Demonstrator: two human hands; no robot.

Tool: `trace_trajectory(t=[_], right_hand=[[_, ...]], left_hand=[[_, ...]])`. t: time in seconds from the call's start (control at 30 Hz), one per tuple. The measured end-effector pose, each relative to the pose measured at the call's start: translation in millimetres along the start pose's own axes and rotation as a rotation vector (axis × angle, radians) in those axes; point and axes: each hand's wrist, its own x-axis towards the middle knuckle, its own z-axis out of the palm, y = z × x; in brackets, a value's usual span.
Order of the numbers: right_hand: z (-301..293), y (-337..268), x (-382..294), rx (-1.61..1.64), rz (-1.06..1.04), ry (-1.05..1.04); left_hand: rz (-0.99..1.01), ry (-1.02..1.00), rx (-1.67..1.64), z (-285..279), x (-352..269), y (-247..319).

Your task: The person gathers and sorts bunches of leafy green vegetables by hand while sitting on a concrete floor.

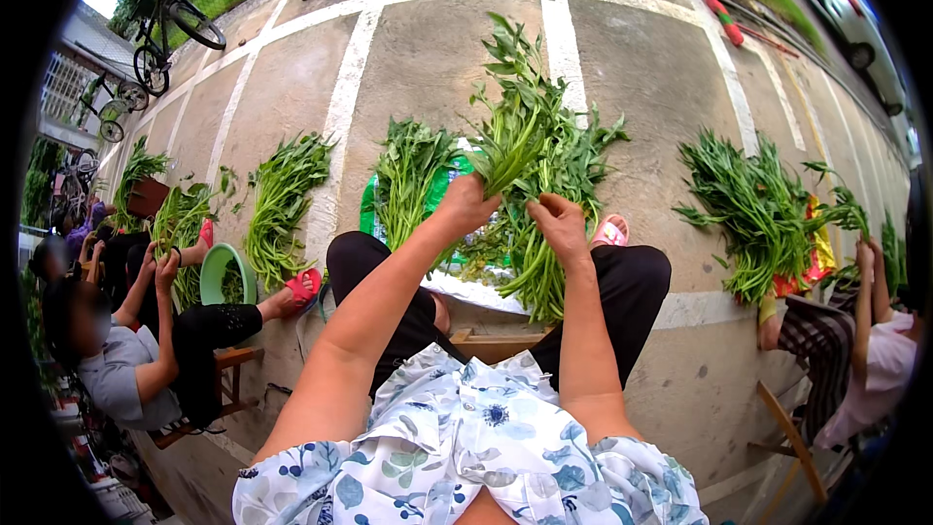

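Note:
My left hand grips a bunch of leafy green stems, which looks like water spinach, its leaves pointing away from me. Close beside the cut ends, my right hand has thumb and fingertips drawn together; whether a bit of stem or leaf is between them is too small to tell. Below my right hand lies a heap of long stems. Another pile of greens lies to the left. Both rest on a green and white plastic sack, with loose yellowish leaf scraps between them.
At left, a seated person handles greens near a green basin and a separate pile of greens. Another seated person is at right, by a large heap. Bicycles stand near the fence.

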Motion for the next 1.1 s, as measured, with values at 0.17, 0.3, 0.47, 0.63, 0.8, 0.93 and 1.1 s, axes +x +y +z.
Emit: trace_trajectory(t=[0.17,0.3,0.47,0.63,0.8,0.93,1.1], right_hand=[[-8,-14,1,0.353,-0.088,0.206],[-7,-31,-4,0.356,-0.131,0.224],[-10,-54,-8,0.374,-0.075,0.069],[-17,-47,-4,0.08,0.003,-0.041],[-25,-24,7,-0.261,-0.076,-0.066],[-17,-23,1,0.021,-0.011,-0.014],[-19,-31,-3,0.781,0.274,-0.008]], left_hand=[[-0.098,0.025,0.17,19,-21,-17],[-0.095,0.072,0.166,45,-45,-35],[-0.054,0.059,0.209,67,-66,-28],[-0.067,0.07,0.242,76,-78,-16],[0.041,0.09,0.289,76,-80,-18],[0.054,0.087,0.31,74,-82,-21],[0.014,0.114,0.273,71,-83,-16]])
